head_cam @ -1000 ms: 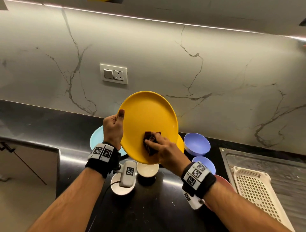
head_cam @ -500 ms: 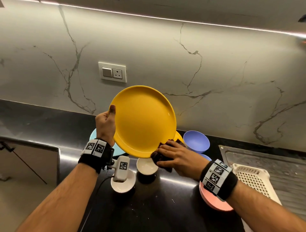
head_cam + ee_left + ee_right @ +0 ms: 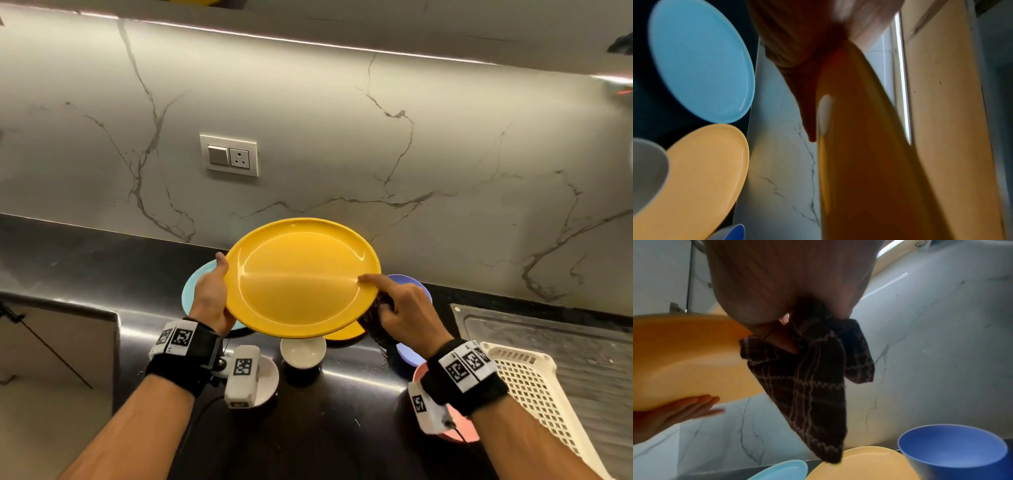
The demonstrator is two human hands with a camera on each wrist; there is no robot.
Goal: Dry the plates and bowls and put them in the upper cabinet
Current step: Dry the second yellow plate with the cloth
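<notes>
I hold a yellow plate (image 3: 301, 277) almost flat above the counter. My left hand (image 3: 214, 294) grips its left rim, thumb on top and fingers (image 3: 684, 408) spread beneath. My right hand (image 3: 400, 310) holds a dark checked cloth (image 3: 376, 317) bunched against the plate's right edge, with the index finger laid on the rim. In the right wrist view the cloth (image 3: 809, 386) hangs down beside the plate (image 3: 684, 361). The left wrist view looks along the plate's underside (image 3: 869, 146).
On the black counter below lie a light blue plate (image 3: 193, 291), a second yellow plate (image 3: 346, 334), two purple bowls (image 3: 412, 284), two white bowls (image 3: 303, 351) and a pink plate (image 3: 459, 435). A white basket (image 3: 534, 394) sits on the steel drainboard (image 3: 548, 335) at right. The marble wall carries a socket (image 3: 228, 156).
The plate tipped from facing me upright to nearly flat. My right hand slid the cloth off the plate's face, past its lower edge, to the right rim.
</notes>
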